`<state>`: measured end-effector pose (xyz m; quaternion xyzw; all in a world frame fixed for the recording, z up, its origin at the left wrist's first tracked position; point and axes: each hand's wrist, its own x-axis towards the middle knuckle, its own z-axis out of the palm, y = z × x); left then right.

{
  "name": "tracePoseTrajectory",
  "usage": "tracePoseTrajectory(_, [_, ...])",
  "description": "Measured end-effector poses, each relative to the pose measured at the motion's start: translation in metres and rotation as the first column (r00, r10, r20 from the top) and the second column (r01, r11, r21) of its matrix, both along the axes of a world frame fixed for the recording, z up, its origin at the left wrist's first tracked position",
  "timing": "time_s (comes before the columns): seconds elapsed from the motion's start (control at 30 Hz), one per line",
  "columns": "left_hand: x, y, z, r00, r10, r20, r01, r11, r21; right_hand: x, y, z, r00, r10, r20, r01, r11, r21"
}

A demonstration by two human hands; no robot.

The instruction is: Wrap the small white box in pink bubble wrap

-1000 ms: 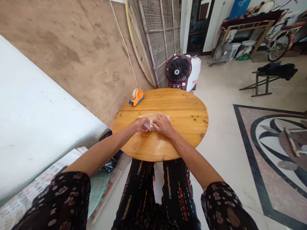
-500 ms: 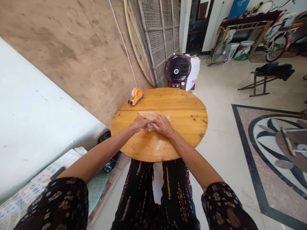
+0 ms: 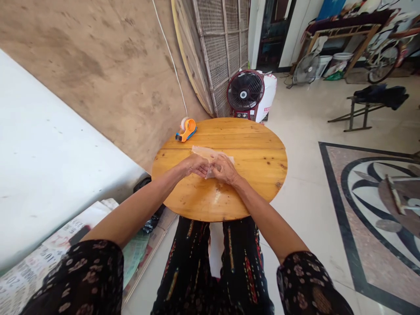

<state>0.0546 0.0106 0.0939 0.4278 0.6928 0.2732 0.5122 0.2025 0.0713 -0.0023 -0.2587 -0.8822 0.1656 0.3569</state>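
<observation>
Now, whitish film: we have a thin, translucent, plastic-looking film (image 3: 206, 152) near the middle of the golden-brown, curved-edged wooden worktop (image 3: 256, 175), under and between our bare left hand (image 3: 196, 165) and our bare right hand (image 3: 224, 168); we cannot tell whether it is a single sheet or a bag.
Left grip: our fingers are drawn close together and reach the film beside the other hand; their tips are partly hidden, so we cannot tell what they pinch.
Right grip: our fingers are bent narrow over the film and hold it, with some of it bunched at the fingertips.
Film's far side: done, as far as we can see; it lies spread out beyond our knuckles, with one corner showing past the right hand.
Film's near side: unfinished, we judge; it is creased and gathered between our fingers, neither smooth nor let go.
Orange-and-blue tape dispenser: it sits at the worktop's far left edge with its whitish roll (image 3: 184, 123) in place, well apart from our hands; we have no part of it in use, and we make out no strip on the film.
Overall stage: partway, in our judgement, though our fingers cover too much to tell how much remains.
</observation>
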Motion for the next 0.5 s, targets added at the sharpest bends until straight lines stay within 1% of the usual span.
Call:
tracePoseTrajectory(0.1, [-0.003, -0.004, 0.0, 0.998, -0.045, 0.044, 0.044, 0.999, 0.022, 0.0, 0.004, -0.003, 1.0, -0.002, -0.009, 0.002, 1.0, -0.015])
tracePoseTrajectory(0.17, [-0.004, -0.007, -0.005, 0.996, -0.074, 0.039, 0.071, 0.995, 0.072, 0.001, 0.005, -0.005, 0.999, -0.008, -0.033, 0.008, 1.0, -0.011])
tracePoseTrajectory(0.2, [-0.004, -0.009, -0.009, 0.997, -0.083, 0.009, 0.082, 0.991, 0.103, 0.001, 0.005, -0.005, 0.999, -0.01, -0.044, 0.01, 1.0, -0.01])
tracePoseTrajectory(0.27, [-0.004, -0.011, -0.02, 0.987, -0.091, -0.131, 0.115, 0.975, 0.189, 0.003, 0.006, -0.006, 0.999, -0.009, -0.049, 0.009, 1.0, -0.013])
tracePoseTrajectory(0.3, [-0.004, -0.012, -0.025, 0.967, -0.094, -0.236, 0.153, 0.956, 0.249, 0.003, 0.006, -0.006, 0.999, -0.007, -0.044, 0.006, 1.0, -0.018])
tracePoseTrajectory(0.33, [-0.004, -0.013, -0.029, 0.932, -0.092, -0.352, 0.208, 0.928, 0.31, 0.004, 0.006, -0.006, 0.999, -0.003, -0.04, 0.002, 1.0, -0.024])
tracePoseTrajectory(0.4, [-0.004, -0.014, -0.037, 0.827, -0.068, -0.558, 0.339, 0.852, 0.398, 0.006, 0.007, -0.007, 0.999, 0.003, -0.044, -0.004, 0.999, -0.034])
tracePoseTrajectory(0.47, [-0.005, -0.015, -0.041, 0.732, -0.048, -0.679, 0.452, 0.781, 0.432, 0.007, 0.007, -0.007, 0.998, 0.002, -0.062, -0.004, 0.999, -0.032])
tracePoseTrajectory(0.5, [-0.006, -0.015, -0.043, 0.702, -0.047, -0.71, 0.494, 0.751, 0.439, 0.007, 0.007, -0.008, 0.998, -0.002, -0.069, 0.0, 1.0, -0.028])
